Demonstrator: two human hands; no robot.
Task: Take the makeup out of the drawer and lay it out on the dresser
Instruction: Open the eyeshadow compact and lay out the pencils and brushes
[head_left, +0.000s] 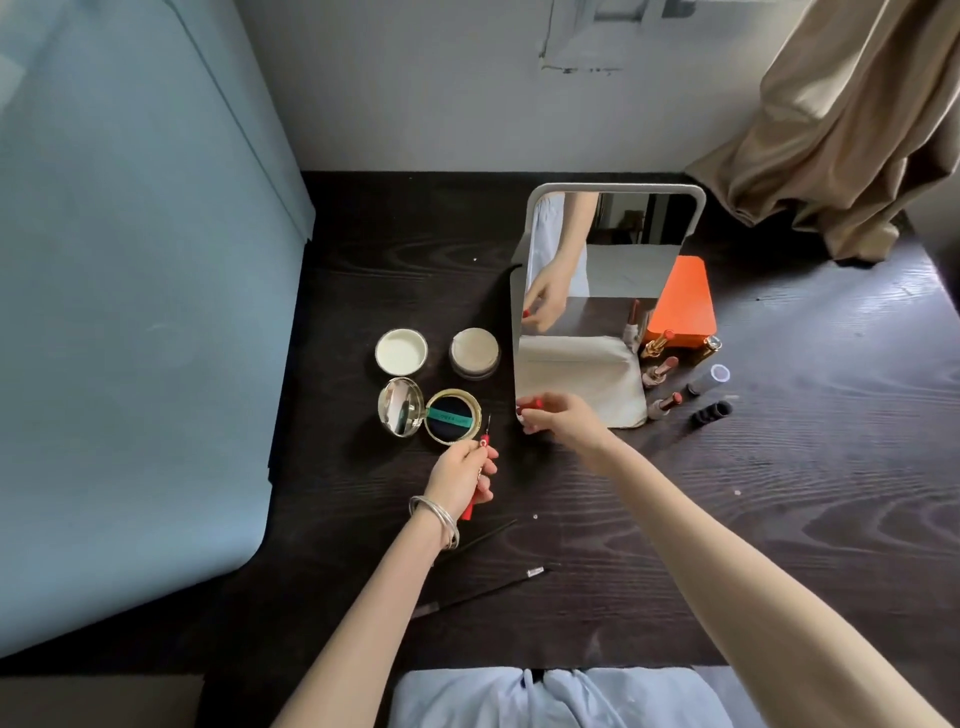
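Note:
My left hand (462, 475), with silver bangles on the wrist, grips a slim red makeup pen (477, 470) whose dark tip points up toward an open gold cushion compact (431, 413). My right hand (558, 418) holds a small red cap (531, 402) just in front of the standing mirror (602, 291). A white jar lid (401, 351) and an open powder jar (474, 352) sit behind the compact. Several uncapped lipsticks (660, 371) stand to the right of the mirror. The drawer is out of view.
An orange box (683, 299) stands behind the lipsticks, with a grey tube (709, 379) and a dark cap (711, 411) beside them. Two thin dark brushes (488, 587) lie on the dark wood dresser (779, 493). A pale blue bed borders the left; a beige curtain hangs at the back right.

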